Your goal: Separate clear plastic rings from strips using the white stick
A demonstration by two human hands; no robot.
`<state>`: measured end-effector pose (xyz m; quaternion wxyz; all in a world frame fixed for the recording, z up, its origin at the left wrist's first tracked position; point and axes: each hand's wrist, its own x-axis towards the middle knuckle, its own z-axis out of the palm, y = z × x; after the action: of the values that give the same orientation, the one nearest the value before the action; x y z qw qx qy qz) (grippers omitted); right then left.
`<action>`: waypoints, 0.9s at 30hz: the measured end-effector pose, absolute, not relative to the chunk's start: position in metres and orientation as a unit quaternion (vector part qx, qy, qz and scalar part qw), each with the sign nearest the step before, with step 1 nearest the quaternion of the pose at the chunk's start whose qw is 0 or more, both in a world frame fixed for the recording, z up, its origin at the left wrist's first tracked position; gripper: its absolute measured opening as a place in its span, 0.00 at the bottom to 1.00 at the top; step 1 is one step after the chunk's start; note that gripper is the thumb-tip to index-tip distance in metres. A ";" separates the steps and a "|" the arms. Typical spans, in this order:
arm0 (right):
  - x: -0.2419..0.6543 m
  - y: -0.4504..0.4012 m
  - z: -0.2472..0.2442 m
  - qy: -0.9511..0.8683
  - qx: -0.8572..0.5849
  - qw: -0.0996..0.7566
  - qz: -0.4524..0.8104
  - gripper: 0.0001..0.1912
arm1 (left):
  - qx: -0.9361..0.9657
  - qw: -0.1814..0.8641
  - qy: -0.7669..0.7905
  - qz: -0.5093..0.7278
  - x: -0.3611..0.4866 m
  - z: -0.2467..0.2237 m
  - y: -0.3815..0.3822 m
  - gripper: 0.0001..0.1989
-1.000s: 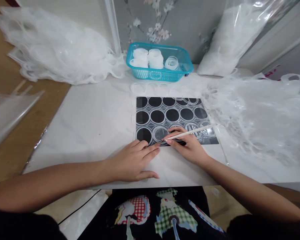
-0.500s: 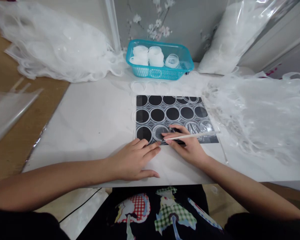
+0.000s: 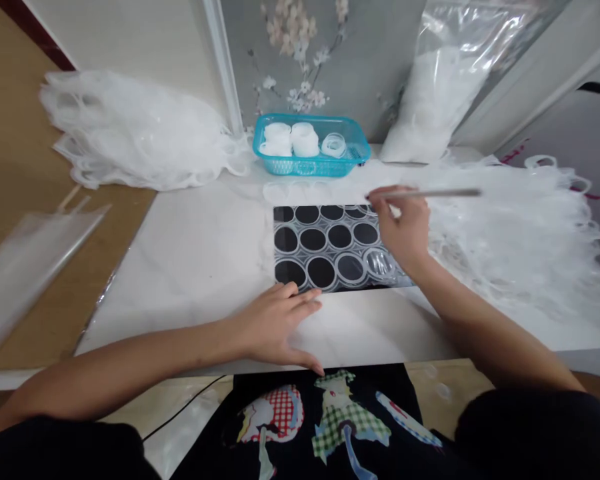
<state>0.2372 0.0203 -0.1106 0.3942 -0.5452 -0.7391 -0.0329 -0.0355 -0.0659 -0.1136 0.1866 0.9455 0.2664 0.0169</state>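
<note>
My left hand (image 3: 280,325) lies flat with its fingers spread, the fingertips at the front edge of a black sheet (image 3: 340,235) that carries rows of pale rings. Several ring centres look plain black; a few in the front row look greyer or shiny, like clear film. My right hand (image 3: 404,220) is above the sheet's back right corner, closed around a thin pen-like stick (image 3: 445,193) with a small dark tip pointing left. Whether anything small clings to that tip, I cannot make out. Faint clear discs (image 3: 300,193) lie on the table just behind the sheet.
A blue basket (image 3: 313,167) holding stacks of white rings stands at the back. Piles of translucent ring-cut film lie at left (image 3: 140,133) and right (image 3: 510,233). A filled clear bag (image 3: 425,100) leans behind, and plastic sheeting (image 3: 40,267) lies far left.
My right hand has moved with the stick from the sheet's front row to its back right. The second front-row circle has turned from grey to plain black. My left hand stays near the front edge.
</note>
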 end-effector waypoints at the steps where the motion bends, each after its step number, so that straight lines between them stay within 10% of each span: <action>1: 0.241 0.015 -0.111 -0.750 -0.535 0.389 -0.013 0.11 | 0.949 0.179 0.259 0.017 -0.037 -0.112 -0.065 0.45; 13: 0.248 -0.057 -0.147 -0.735 -0.484 0.367 0.301 0.07 | 0.977 0.028 0.210 0.035 0.020 -0.106 -0.059 0.38; 27: 0.244 -0.075 -0.150 -0.843 -0.449 0.293 0.047 0.11 | 0.963 0.123 0.240 0.030 0.026 -0.119 -0.050 0.36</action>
<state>0.2435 -0.0753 -0.1499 0.2931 -0.4492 -0.8427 0.0473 0.0259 -0.0498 -0.1192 0.1227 0.9625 0.2400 0.0296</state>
